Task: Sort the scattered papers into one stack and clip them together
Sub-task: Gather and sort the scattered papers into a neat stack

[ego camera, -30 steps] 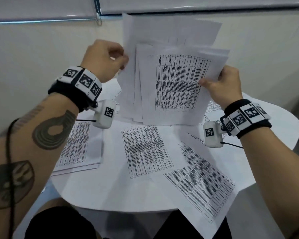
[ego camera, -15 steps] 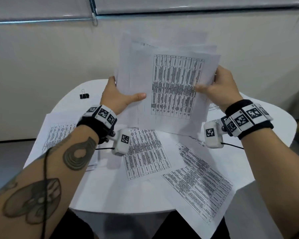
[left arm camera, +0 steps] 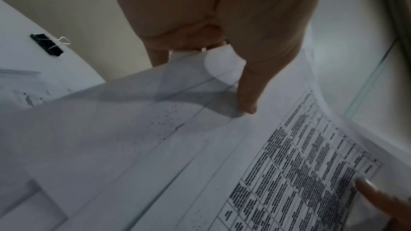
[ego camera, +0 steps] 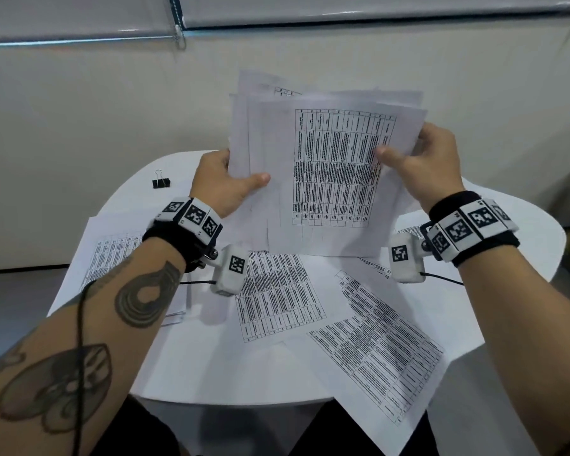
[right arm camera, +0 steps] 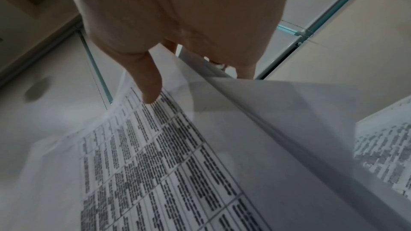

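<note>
Holding the gathered sheaf (ego camera: 323,172) upright between both hands, we keep its lower edge down on the round table (ego camera: 191,366) so the uneven sheets can be squared against it. Our left hand (ego camera: 224,182) grips the sheaf's side at nine o'clock, thumb across the front and fingers behind; our right hand (ego camera: 422,162) pinches the opposite side at three o'clock in the same way, thumb lying on the printed table. The top edges are staggered, so the sheets are not yet flush.

Loose papers lie flat below: one sheet (ego camera: 277,294) at six o'clock from the sheaf, a slanted one (ego camera: 382,353) at five o'clock hanging over the table's near edge, and a small pile (ego camera: 112,251) at eight o'clock under our left forearm. More print peeks out at four o'clock by our right wrist.

The binder clip (ego camera: 161,182) sits alone at ten o'clock, well apart from everything, kept for last. We judge gathering is roughly half done.
</note>
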